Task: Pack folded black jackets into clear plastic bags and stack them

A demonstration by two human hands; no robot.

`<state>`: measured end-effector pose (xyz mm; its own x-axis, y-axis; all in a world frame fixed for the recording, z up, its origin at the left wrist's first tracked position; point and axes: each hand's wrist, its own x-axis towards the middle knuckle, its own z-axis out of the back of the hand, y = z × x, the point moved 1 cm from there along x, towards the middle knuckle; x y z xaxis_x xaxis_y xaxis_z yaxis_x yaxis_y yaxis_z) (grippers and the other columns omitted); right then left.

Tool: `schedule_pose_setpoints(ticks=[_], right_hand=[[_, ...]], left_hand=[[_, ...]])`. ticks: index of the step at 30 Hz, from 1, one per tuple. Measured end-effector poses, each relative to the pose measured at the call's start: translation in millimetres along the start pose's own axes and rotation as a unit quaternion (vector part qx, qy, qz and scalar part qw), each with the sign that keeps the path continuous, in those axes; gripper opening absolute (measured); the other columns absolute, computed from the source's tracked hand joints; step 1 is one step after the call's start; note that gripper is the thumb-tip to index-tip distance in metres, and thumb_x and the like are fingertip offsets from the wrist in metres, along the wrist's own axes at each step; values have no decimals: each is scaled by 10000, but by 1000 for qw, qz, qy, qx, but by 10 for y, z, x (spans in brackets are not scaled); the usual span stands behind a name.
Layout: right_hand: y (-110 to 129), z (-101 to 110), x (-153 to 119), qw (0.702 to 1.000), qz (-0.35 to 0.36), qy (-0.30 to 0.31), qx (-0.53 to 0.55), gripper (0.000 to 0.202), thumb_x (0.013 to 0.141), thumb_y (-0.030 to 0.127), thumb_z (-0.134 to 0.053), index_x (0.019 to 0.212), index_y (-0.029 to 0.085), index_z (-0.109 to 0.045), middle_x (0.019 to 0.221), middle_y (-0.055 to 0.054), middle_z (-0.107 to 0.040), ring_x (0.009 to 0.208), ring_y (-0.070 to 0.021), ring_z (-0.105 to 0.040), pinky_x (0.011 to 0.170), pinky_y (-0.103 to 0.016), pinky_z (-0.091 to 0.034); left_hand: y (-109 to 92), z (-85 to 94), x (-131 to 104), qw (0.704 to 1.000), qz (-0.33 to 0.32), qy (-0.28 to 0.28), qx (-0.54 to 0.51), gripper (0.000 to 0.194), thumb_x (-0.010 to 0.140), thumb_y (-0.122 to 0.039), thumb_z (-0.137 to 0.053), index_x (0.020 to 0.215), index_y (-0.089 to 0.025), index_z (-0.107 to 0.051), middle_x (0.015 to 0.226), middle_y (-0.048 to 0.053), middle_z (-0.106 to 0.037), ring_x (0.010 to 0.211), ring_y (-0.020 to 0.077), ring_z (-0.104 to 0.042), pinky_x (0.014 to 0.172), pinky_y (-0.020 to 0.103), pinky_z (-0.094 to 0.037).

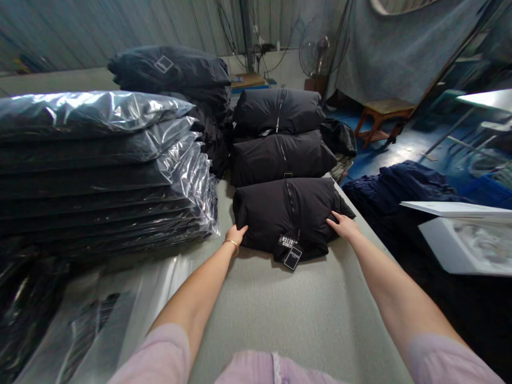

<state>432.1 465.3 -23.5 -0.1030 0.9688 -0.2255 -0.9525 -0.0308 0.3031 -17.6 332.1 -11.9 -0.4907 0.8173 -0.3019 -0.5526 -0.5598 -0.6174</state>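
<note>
A folded black jacket [266,210] lies on the grey-green table [276,325], with a zipper down its middle and a hang tag [293,257] at its near edge. My left hand [237,234] grips its left side, the fingers partly hidden at the fabric. On the right side, my right hand [343,225] holds the jacket's edge between thumb and fingers. Directly behind are two more folded black jackets, one [260,159] just beyond and another [258,111] farther back, resting partly against each other.
At left stands a tall stack of black garments in clear plastic [100,154]; clear bags [132,314] lie nearer. Behind it is a dark garment pile [192,69]. Right of the table are navy garments [408,184], an open white box [460,240] and a wooden stool [384,109].
</note>
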Motion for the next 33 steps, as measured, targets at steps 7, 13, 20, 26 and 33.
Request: schedule_pose_setpoints(ticks=[7,13,20,26,33], right_hand=[[-135,-11,-406,999,27,-8,-19,649,884,617,-454,1402,229,-512,1339,-132,-577,1203,-304,-552,1002,-403,-418],[-200,-161,-983,997,61,-28,-22,630,881,586,-487,1371,194,-543,1296,-131,-606,1195,-277,-556,1024,-373,-403],[-170,-274,-1759,998,57,-19,-21,614,869,583,-507,1354,208,-560,1265,-122,-618,1169,-285,-566,1000,-378,-420],[-163,-408,-2417,999,45,-26,-10,597,857,570,-538,1333,212,-581,1222,-121,-641,1127,-274,-595,982,-367,-429],[-169,-611,-3072,999,28,-27,-24,606,869,553,-522,1344,178,-566,1250,-131,-632,1153,-277,-585,1007,-370,-417]], left_hand=[[281,-33,-503,1000,-1,11,-9,318,832,-402,-620,927,-124,-740,955,129,-756,893,247,-700,728,278,-490],[642,-35,-1247,1000,4,16,-20,324,836,-392,-610,917,-105,-736,918,135,-759,879,259,-706,712,283,-489],[1182,-21,-1975,999,-8,27,-29,363,847,-431,-582,938,-111,-728,941,142,-755,912,271,-707,729,292,-494],[1534,61,-2425,998,-20,41,-30,359,850,-430,-582,964,-121,-726,948,142,-755,915,265,-712,723,284,-502],[1769,206,-2782,997,-23,70,-9,331,854,-413,-598,966,-128,-724,959,142,-754,937,259,-708,721,273,-501]])
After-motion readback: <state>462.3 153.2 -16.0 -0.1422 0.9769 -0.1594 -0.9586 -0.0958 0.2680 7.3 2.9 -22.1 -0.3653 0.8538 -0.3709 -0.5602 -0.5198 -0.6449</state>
